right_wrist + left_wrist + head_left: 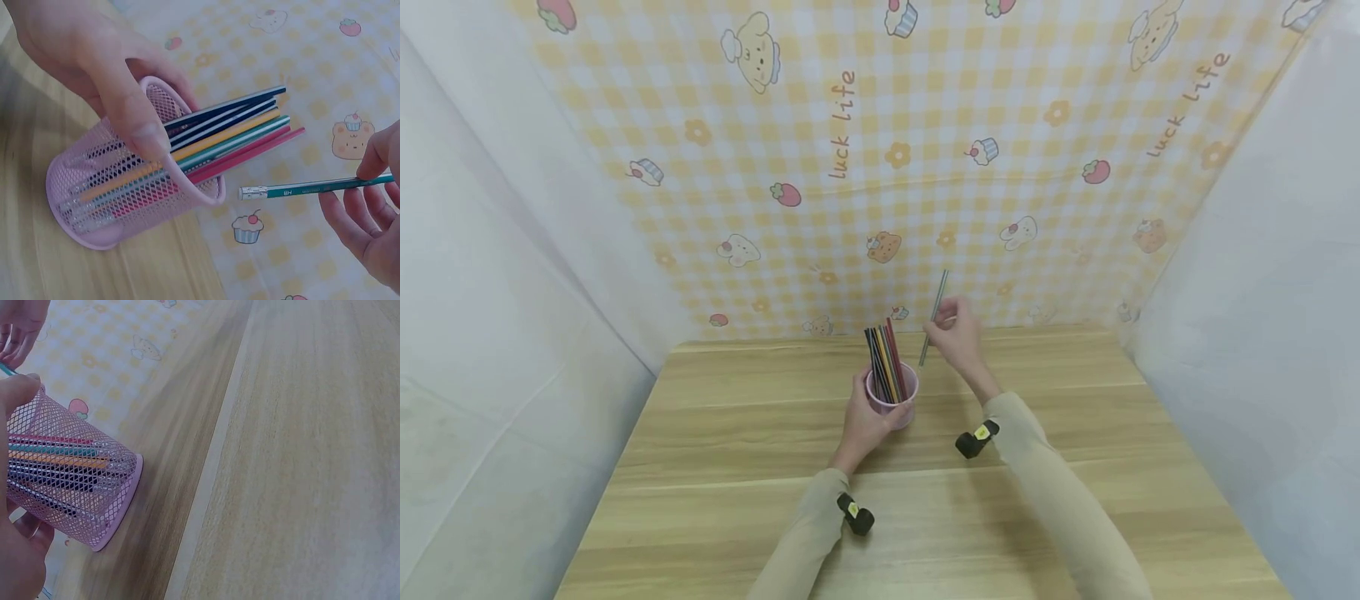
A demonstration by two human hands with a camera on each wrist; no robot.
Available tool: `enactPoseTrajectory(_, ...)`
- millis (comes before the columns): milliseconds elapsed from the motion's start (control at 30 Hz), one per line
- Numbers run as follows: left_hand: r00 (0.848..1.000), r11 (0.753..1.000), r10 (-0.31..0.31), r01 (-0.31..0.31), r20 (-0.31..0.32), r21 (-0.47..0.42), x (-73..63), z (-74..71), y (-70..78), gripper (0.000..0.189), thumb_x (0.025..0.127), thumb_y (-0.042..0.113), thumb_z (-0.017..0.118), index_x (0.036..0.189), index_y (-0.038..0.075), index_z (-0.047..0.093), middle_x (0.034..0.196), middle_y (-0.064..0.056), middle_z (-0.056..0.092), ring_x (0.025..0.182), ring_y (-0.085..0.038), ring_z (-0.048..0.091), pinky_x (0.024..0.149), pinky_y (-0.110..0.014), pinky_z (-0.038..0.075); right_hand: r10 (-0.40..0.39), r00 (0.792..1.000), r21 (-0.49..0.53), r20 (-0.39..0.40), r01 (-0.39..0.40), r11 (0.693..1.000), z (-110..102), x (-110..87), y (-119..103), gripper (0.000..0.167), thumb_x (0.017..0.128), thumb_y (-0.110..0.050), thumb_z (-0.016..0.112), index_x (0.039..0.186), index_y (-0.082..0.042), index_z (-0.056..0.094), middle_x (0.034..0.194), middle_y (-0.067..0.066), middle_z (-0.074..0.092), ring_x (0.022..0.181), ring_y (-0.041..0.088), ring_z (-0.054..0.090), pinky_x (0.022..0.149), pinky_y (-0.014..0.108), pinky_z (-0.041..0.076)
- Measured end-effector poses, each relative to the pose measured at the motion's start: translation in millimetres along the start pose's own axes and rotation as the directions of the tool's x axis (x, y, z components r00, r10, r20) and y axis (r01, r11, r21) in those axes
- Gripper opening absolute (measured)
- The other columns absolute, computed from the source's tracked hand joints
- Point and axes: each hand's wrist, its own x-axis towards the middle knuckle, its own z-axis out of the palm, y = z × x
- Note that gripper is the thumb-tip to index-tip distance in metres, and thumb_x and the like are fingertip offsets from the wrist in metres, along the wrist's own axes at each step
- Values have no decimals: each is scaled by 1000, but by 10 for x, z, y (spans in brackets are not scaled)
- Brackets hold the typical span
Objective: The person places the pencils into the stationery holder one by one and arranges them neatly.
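My left hand (865,421) grips a pink mesh pencil cup (125,215) on the wooden table, thumb at the rim. Several pencils stand in the cup, leaning to one side: dark ones, a yellow pencil (228,134), a green one and a red pencil (250,153). To the right of the cup and a little above its rim, my right hand (957,333) pinches a green pencil (300,188) between thumb and fingers. Its eraser end points down toward the cup's mouth, apart from the rim. In the left wrist view only part of the right hand (22,328) shows.
The wooden table (737,500) reaches back to a yellow checked cloth (850,200) with cartoon prints, hanging behind the cup. White sheets (490,292) hang on both sides. A small black camera (976,439) is worn on each wrist.
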Motion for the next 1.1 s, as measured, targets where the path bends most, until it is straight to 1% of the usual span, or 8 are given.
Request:
enactPoseTrajectory(133, 1000, 1000, 0, 0, 2, 10, -2, -6, -9, 97, 75, 29, 90, 152, 11, 33, 147, -16, 51, 134, -33, 54, 113, -48, 46, -28, 1000, 8, -13, 28, 1000, 86, -11, -17, 37, 85, 1, 67, 117, 2, 49, 101, 14, 57, 80, 23, 65, 63, 25, 62)
enactPoseTrajectory(333, 1000, 1000, -4, 4, 3, 6, 1, -24, -3, 99, 76, 26, 89, 153, 11, 30, 148, -15, 50, 135, -32, 53, 113, -46, 46, -57, 997, -13, 45, 58, 998, 211, -54, 20, 37, 86, 1, 68, 116, 0, 47, 103, 16, 60, 85, 29, 67, 67, 25, 62)
enactPoseTrajectory(667, 1000, 999, -7, 7, -8, -37, 1, -5, -7, 96, 76, 24, 91, 152, 15, 33, 147, -15, 51, 134, -32, 54, 114, -49, 45, -54, 996, -17, 64, 55, 998, 338, -139, 145, 35, 82, 4, 68, 112, 0, 52, 99, 18, 62, 84, 28, 66, 74, 29, 61)
enactPoseTrajectory(733, 1000, 999, -9, 9, 2, -44, 2, 1, 13, 96, 77, 20, 90, 153, 12, 32, 148, -18, 50, 135, -35, 53, 114, -50, 45, -57, 996, -25, 69, 59, 998, 340, -159, 176, 34, 82, 4, 68, 112, 0, 53, 98, 18, 63, 85, 28, 65, 77, 30, 60)
enactPoseTrajectory(800, 1000, 999, -4, 5, 11, -42, -23, -21, 130, 94, 78, 16, 88, 153, 7, 31, 147, -22, 50, 134, -37, 53, 114, -51, 45, -56, 996, -30, 75, 58, 998, 342, -180, 204, 33, 82, 5, 68, 112, 1, 53, 99, 19, 63, 86, 29, 65, 79, 31, 59)
enactPoseTrajectory(900, 1000, 1000, -11, 12, 10, -29, -17, -4, 137, 93, 78, 11, 87, 152, 4, 31, 146, -24, 50, 134, -39, 53, 113, -52, 46, -51, 995, -49, 81, 55, 997, 352, -208, 242, 33, 82, 7, 68, 111, 3, 54, 98, 20, 63, 86, 30, 64, 78, 30, 58)
enactPoseTrajectory(1033, 1000, 999, 2, -2, -12, -33, 9, 42, 2, 94, 77, 13, 88, 152, 8, 32, 145, -22, 51, 132, -39, 54, 112, -54, 46, -29, 995, -85, 99, 38, 996, 362, -253, 289, 32, 81, 8, 68, 110, 3, 57, 96, 19, 64, 86, 28, 63, 77, 28, 55)
enactPoseTrajectory(1100, 1000, 999, 8, -8, -11, -44, 5, 38, -5, 94, 77, 16, 89, 152, 10, 32, 146, -20, 51, 132, -38, 55, 111, -54, 47, -15, 993, -97, 114, 26, 995, 361, -277, 318, 31, 81, 7, 68, 110, 2, 58, 97, 18, 65, 87, 26, 63, 78, 27, 55)
